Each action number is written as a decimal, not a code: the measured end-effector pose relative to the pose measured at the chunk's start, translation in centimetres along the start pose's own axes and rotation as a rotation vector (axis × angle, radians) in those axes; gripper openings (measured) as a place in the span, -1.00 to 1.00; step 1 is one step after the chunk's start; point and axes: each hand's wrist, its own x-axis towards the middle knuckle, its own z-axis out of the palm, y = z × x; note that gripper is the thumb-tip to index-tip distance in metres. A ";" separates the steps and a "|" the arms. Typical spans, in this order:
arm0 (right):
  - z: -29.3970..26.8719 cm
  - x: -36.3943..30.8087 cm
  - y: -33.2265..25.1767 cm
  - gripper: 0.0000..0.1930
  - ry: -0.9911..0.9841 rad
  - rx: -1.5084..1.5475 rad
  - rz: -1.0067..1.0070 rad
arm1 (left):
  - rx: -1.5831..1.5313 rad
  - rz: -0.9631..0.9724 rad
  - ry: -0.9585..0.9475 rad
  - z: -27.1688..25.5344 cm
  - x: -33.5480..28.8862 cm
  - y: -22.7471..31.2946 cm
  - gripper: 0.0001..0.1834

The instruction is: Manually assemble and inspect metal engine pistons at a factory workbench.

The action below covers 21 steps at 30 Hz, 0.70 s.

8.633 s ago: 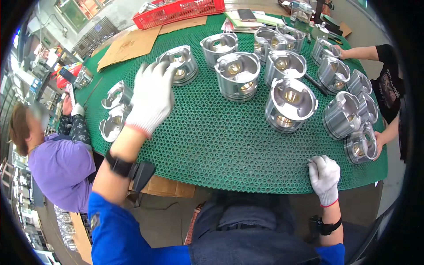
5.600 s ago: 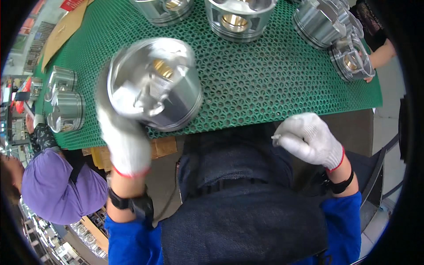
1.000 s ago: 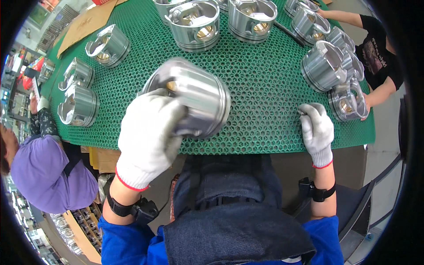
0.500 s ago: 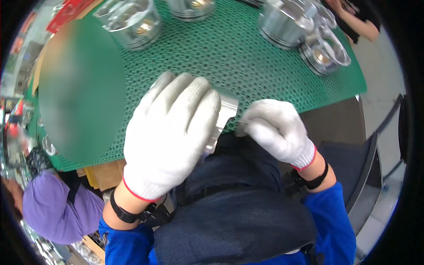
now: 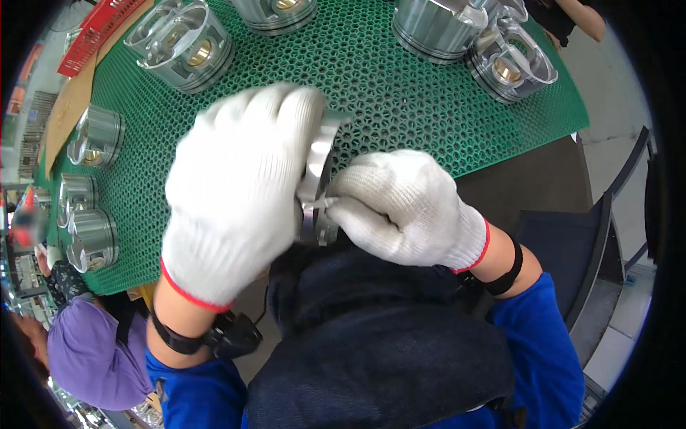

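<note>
Piston [image 5: 320, 154] between two hands, over the mat's near edge.
Right hand [image 5: 404, 207] was well apart a second ago; now it meets the piston, so the work looks two-handed. Left hand [image 5: 239, 161] grips it; right is pinched closed, whether on something small I cannot tell. Counted: one mat [image 5: 371, 79], one crate [image 5: 100, 36], at least eight other pistons [image 5: 94, 239]: three left, two far, three right.

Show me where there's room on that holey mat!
The green perforated mat has most room between the white-gloved right hand and cylindrical silver metal pistons along the top. Another free strip lies between the white-gloved left hand and three pistons at left. It's crowded at upper right, where pistons bunch, and around the silver metal piece between both hands.
</note>
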 end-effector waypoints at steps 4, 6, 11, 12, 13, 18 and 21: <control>-0.7 0.5 0.7 -0.83 0.000 -0.242 -0.107 | -0.047 -0.019 -0.195 0.4 3.3 -2.1 -0.62; -1.0 0.6 0.8 -0.81 -0.030 -0.273 -0.065 | -0.025 0.058 -0.244 1.2 4.2 -3.1 -0.65; -2.3 1.5 0.1 -0.80 -0.190 -0.421 -0.077 | 0.017 0.050 -0.353 1.5 5.8 -3.4 -0.70; -2.2 1.8 -0.1 -0.80 -0.172 -0.441 -0.132 | 0.013 0.047 -0.358 1.5 5.9 -3.5 -0.70; -2.3 2.5 -0.6 -0.79 -0.210 -0.534 -0.147 | 0.023 0.061 -0.344 1.6 5.8 -3.6 -0.69; -4.2 2.9 -1.6 -0.81 -0.466 -0.718 -0.158 | 0.025 0.036 -0.283 1.1 5.1 -3.2 -0.63; -6.1 0.8 -0.6 -0.73 -0.751 -0.757 0.062 | -0.185 0.081 -0.092 1.2 3.2 -4.4 -0.53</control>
